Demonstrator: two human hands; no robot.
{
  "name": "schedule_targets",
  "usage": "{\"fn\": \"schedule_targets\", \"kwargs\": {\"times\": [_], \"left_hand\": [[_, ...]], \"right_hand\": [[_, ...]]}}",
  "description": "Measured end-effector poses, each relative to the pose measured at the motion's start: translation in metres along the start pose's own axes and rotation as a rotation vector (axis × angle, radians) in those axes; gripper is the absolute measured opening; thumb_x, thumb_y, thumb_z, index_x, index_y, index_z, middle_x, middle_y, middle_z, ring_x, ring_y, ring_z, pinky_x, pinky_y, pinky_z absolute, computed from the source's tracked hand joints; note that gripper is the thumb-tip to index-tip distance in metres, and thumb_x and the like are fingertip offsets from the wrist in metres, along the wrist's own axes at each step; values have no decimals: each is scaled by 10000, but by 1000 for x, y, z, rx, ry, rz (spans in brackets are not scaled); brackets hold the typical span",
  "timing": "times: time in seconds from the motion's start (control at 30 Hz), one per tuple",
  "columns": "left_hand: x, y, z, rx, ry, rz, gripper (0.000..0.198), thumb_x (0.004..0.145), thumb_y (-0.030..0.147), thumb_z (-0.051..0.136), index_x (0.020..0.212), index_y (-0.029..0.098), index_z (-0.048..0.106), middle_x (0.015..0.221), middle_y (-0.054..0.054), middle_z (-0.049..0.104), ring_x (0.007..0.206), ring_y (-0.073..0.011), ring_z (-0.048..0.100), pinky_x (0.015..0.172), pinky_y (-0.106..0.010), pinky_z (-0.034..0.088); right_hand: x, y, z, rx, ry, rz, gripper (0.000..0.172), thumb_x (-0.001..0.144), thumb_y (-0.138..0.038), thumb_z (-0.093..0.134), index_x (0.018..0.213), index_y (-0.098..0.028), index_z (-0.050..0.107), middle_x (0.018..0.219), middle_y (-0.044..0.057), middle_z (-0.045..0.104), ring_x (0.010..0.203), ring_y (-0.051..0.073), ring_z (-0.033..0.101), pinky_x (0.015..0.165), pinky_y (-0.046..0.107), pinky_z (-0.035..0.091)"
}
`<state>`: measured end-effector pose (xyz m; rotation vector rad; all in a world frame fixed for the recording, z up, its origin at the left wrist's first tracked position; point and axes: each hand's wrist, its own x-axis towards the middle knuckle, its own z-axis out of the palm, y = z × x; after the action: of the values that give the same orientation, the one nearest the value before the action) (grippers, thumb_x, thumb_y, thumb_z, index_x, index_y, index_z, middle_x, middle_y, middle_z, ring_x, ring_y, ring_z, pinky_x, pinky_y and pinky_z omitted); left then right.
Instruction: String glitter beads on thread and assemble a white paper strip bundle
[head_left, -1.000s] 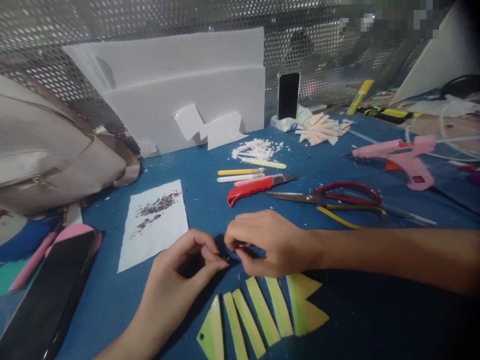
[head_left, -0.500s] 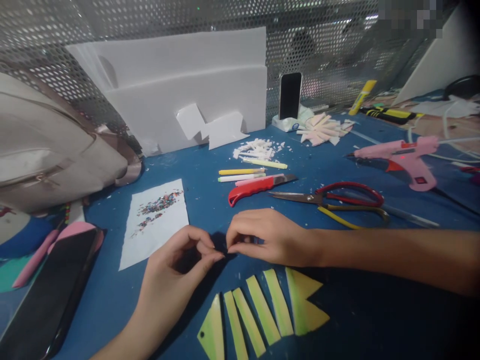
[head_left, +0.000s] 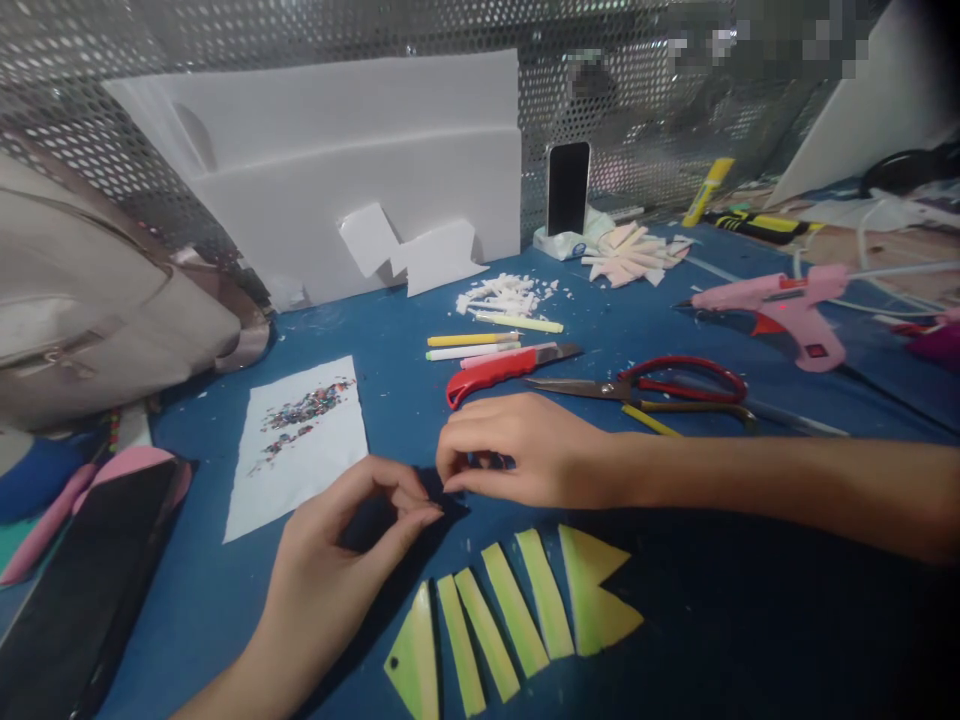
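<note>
My left hand (head_left: pixel 360 540) is pinched, thumb against fingertips, above the blue table. Close to its right, my right hand (head_left: pixel 517 450) is also closed in a pinch, its fingertips a small gap from the left ones. Whatever lies between either pair of fingertips is too small to make out. Below the hands are green-yellow strips (head_left: pixel 514 610) in a row, with a pointed head piece (head_left: pixel 416 650) bearing a black dot at the left and a notched tail piece (head_left: pixel 596 595) at the right. Left of my hands, a white paper (head_left: pixel 247 500) carries small multicoloured bits (head_left: pixel 307 408).
Beyond my right hand lie a red-handled knife (head_left: pixel 495 375), scissors (head_left: pixel 675 385) and several pens (head_left: pixel 472 340). A pink glue gun (head_left: pixel 787 305) is at right. White scraps (head_left: pixel 510 295) and an upright phone (head_left: pixel 568 190) stand behind; a black phone (head_left: pixel 97 580) and bag (head_left: pixel 112 300) are left.
The view has shifted slightly, so most things sit a little further left. My right hand has risen slightly from the left fingertips; both hands stay pinched.
</note>
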<state>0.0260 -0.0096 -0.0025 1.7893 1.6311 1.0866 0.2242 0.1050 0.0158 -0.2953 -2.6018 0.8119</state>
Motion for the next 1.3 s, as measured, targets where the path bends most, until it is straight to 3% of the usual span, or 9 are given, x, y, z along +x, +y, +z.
{"fn": "schedule_targets", "kwargs": {"times": [0.27, 0.4, 0.6, 0.73, 0.87, 1.03, 1.3], "left_hand": [[2, -4, 0, -10, 10, -65, 59, 851, 223, 663, 824, 262, 629, 738, 64, 654, 717, -109, 625, 679, -215, 478], [6, -5, -6, 37, -21, -13, 48, 873, 233, 657, 887, 278, 646, 807, 62, 689, 765, -120, 652, 727, -228, 492], [31, -7, -39, 395, 123, 205, 144, 946, 323, 560, 1063, 289, 639, 1080, -9, 682, 1036, -221, 624, 912, -339, 440], [48, -29, -54, 600, 49, 259, 276, 974, 347, 485, 1215, 267, 594, 1217, -78, 664, 1145, -294, 589, 975, -430, 434], [51, -49, -49, 652, -107, 269, 424, 1016, 308, 370, 1424, 227, 454, 1379, -136, 586, 1259, -318, 532, 1025, -504, 417], [49, -52, -41, 711, -221, 293, 527, 1030, 245, 314, 1547, 200, 221, 1370, -148, 606, 1297, -311, 495, 1060, -538, 374], [52, -48, -41, 698, -134, 323, 453, 1004, 187, 350, 1457, 175, 339, 1246, -134, 653, 1159, -296, 555, 1029, -510, 397]], "right_hand": [[0, 14, 9, 196, 19, 88, 57, 900, -186, 654, 848, -169, 640, 825, -17, 648, 712, 86, 541, 646, 204, 390], [-1, 18, 13, 327, 10, 132, 52, 889, -177, 660, 842, -163, 645, 805, -17, 648, 708, 83, 553, 646, 197, 404], [-1, 17, 13, 467, 59, 213, 52, 897, -194, 641, 857, -161, 645, 829, 6, 639, 721, 98, 557, 639, 204, 423], [0, 16, 13, 494, 84, 235, 57, 891, -193, 649, 850, -154, 651, 800, 2, 627, 672, 86, 522, 592, 195, 400], [1, 14, 13, 512, 87, 237, 53, 892, -180, 644, 848, -149, 646, 790, -2, 621, 656, 79, 510, 590, 194, 397], [0, 17, 14, 503, 86, 224, 60, 892, -193, 649, 849, -151, 643, 793, -4, 620, 674, 80, 520, 602, 190, 403], [-1, 17, 15, 485, 92, 215, 60, 901, -192, 635, 855, -154, 642, 798, 1, 627, 686, 87, 539, 610, 197, 408]]}}
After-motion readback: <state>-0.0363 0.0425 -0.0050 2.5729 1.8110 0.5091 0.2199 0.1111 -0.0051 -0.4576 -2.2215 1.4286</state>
